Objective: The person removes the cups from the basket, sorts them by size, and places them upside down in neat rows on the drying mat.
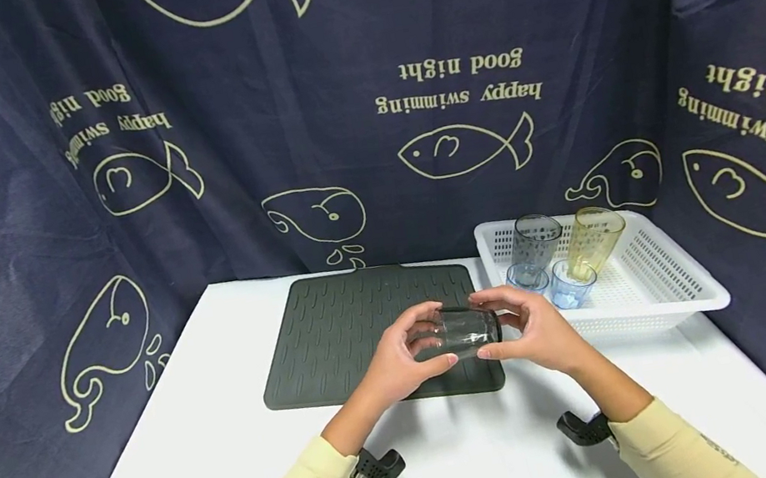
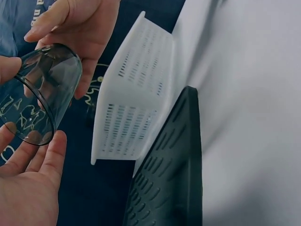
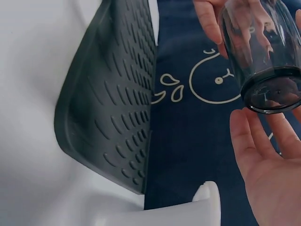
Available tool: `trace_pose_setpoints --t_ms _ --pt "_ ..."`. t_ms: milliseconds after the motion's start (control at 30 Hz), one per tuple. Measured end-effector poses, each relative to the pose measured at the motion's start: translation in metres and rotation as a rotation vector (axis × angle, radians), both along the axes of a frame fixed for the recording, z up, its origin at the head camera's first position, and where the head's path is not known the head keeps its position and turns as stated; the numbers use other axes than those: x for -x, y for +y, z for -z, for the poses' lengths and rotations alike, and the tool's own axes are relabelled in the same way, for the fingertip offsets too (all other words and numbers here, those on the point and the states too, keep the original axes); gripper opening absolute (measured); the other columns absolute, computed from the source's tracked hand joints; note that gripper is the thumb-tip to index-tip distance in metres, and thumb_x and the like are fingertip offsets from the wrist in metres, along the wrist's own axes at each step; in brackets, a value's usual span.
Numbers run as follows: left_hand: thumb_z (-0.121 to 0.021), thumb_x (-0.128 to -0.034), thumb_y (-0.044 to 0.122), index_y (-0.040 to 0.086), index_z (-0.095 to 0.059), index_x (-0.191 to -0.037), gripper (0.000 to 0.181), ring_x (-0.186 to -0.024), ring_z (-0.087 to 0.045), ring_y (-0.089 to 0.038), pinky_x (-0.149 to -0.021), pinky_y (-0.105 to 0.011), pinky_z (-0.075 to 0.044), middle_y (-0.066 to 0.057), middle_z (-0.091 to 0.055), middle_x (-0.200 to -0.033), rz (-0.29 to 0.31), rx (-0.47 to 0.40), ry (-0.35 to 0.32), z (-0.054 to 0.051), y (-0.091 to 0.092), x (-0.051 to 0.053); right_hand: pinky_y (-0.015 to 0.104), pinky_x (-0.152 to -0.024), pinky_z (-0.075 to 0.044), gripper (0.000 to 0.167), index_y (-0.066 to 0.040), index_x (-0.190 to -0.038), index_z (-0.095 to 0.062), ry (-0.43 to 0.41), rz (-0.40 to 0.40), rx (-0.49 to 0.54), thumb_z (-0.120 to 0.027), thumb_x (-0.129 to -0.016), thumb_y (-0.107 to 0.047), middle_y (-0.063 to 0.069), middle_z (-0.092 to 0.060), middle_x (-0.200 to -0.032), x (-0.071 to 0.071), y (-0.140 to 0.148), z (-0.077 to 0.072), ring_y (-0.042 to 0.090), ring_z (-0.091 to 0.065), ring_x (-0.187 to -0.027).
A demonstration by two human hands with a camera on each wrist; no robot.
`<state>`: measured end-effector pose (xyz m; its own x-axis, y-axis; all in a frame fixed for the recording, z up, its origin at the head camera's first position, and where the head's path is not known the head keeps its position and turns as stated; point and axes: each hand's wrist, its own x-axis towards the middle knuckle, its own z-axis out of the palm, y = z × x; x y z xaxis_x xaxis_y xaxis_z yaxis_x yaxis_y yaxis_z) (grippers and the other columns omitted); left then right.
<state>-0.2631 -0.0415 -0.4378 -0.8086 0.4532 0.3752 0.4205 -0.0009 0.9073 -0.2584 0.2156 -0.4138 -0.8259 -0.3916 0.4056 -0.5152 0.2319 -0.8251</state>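
Note:
A clear grey drinking glass (image 1: 470, 328) lies on its side in the air between both hands, above the dark mat's right part. My left hand (image 1: 402, 354) grips its rim end, with the thumb (image 2: 8, 68) on one side and fingers on the other. At the base end, my right hand (image 1: 531, 330) curves thumb and fingers round the glass. The right fingertips (image 3: 239, 117) lie close by the thick base in the right wrist view. Beneath is the dark grey ribbed mat (image 1: 344, 322).
To the right stands a white perforated basket (image 1: 667, 301). It holds a tall grey glass (image 1: 536, 243), a tall yellow glass (image 1: 596, 237) and two small blue glasses (image 1: 574, 287). Everything is on a white table (image 1: 197, 448), with a dark blue printed curtain (image 1: 331, 112) behind.

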Motion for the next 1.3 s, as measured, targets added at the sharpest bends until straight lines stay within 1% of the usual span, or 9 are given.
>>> trace_pose_setpoints --t_ms 200,267,467,600,733,900,1033,1133,1300 --pt "-0.081 -0.0840 0.001 0.011 -0.050 -0.148 0.071 -0.123 -0.059 -0.030 -0.106 -0.036 -0.054 -0.016 -0.056 -0.140 0.006 0.000 -0.004 0.005 -0.006 -0.002 0.024 -0.099 -0.057 0.069 0.002 -0.138 -0.058 -0.081 -0.043 0.068 -0.088 -0.076 0.001 0.023 -0.061 -0.137 -0.002 -0.002 0.010 0.013 -0.069 -0.113" --pt "-0.080 -0.0842 0.000 0.010 -0.049 -0.148 0.071 -0.123 -0.059 -0.030 -0.106 -0.036 -0.054 -0.017 -0.055 -0.140 0.014 -0.008 -0.002 0.006 -0.007 -0.003 0.025 -0.098 -0.058 0.068 0.003 -0.138 -0.058 -0.106 -0.061 0.094 -0.087 -0.076 0.003 0.024 -0.061 -0.138 -0.003 -0.003 0.013 0.012 -0.070 -0.113" --pt "-0.080 -0.0830 -0.002 0.010 -0.049 -0.148 0.073 -0.122 -0.059 -0.027 -0.106 -0.036 -0.054 -0.015 -0.055 -0.140 0.030 -0.028 -0.001 0.009 -0.009 -0.004 0.028 -0.092 -0.061 0.066 0.005 -0.137 -0.058 -0.169 -0.082 0.156 -0.086 -0.077 0.004 0.008 -0.064 -0.136 -0.006 -0.006 0.017 0.013 -0.072 -0.111" --pt "-0.080 -0.0827 -0.002 0.009 -0.049 -0.148 0.073 -0.122 -0.059 -0.029 -0.105 -0.035 -0.055 -0.016 -0.055 -0.140 0.037 -0.036 0.008 0.011 -0.010 -0.004 0.031 -0.087 -0.063 0.064 0.006 -0.137 -0.058 -0.189 -0.082 0.182 -0.085 -0.078 0.004 -0.001 -0.066 -0.131 -0.008 -0.009 0.017 0.014 -0.073 -0.108" --pt "-0.080 -0.0845 0.000 0.011 -0.046 -0.150 0.075 -0.125 -0.057 -0.033 -0.107 -0.037 -0.054 -0.016 -0.053 -0.142 0.045 -0.030 0.010 0.012 -0.014 -0.004 0.031 -0.086 -0.063 0.064 0.007 -0.136 -0.058 -0.198 -0.083 0.204 -0.085 -0.078 0.005 -0.004 -0.067 -0.129 -0.007 -0.012 0.020 0.016 -0.073 -0.107" --pt "-0.080 -0.0853 0.003 0.012 -0.042 -0.153 0.078 -0.129 -0.057 -0.033 -0.109 -0.038 -0.052 -0.015 -0.051 -0.147 0.038 -0.008 0.006 0.014 -0.022 -0.004 0.031 -0.086 -0.063 0.065 0.006 -0.136 -0.058 -0.204 -0.069 0.210 -0.086 -0.077 0.004 0.000 -0.067 -0.130 -0.005 -0.017 0.023 0.015 -0.073 -0.107" --pt "-0.081 -0.0849 0.004 0.014 -0.041 -0.154 0.081 -0.132 -0.056 -0.035 -0.110 -0.038 -0.052 -0.015 -0.049 -0.150 0.015 0.032 -0.002 0.017 -0.033 -0.003 0.030 -0.085 -0.063 0.067 0.008 -0.137 -0.057 -0.208 -0.058 0.215 -0.086 -0.077 0.003 0.010 -0.065 -0.133 -0.002 -0.022 0.023 0.015 -0.073 -0.108" --pt "-0.083 -0.0853 0.007 0.016 -0.041 -0.154 0.081 -0.132 -0.055 -0.036 -0.110 -0.041 -0.051 -0.013 -0.049 -0.151 -0.025 0.082 -0.002 0.020 -0.043 -0.003 0.030 -0.086 -0.063 0.068 0.007 -0.137 -0.057 -0.201 -0.046 0.218 -0.087 -0.077 0.003 0.017 -0.063 -0.135 0.001 -0.025 0.024 0.015 -0.073 -0.108" --pt "-0.084 -0.0856 0.013 0.017 -0.044 -0.152 0.078 -0.132 -0.053 -0.040 -0.110 -0.045 -0.051 -0.010 -0.050 -0.148 -0.110 0.161 -0.003 0.029 -0.060 0.001 0.031 -0.087 -0.063 0.067 0.004 -0.137 -0.059 -0.201 -0.024 0.236 -0.087 -0.076 0.005 0.018 -0.063 -0.135 0.007 -0.029 0.027 0.014 -0.073 -0.106"
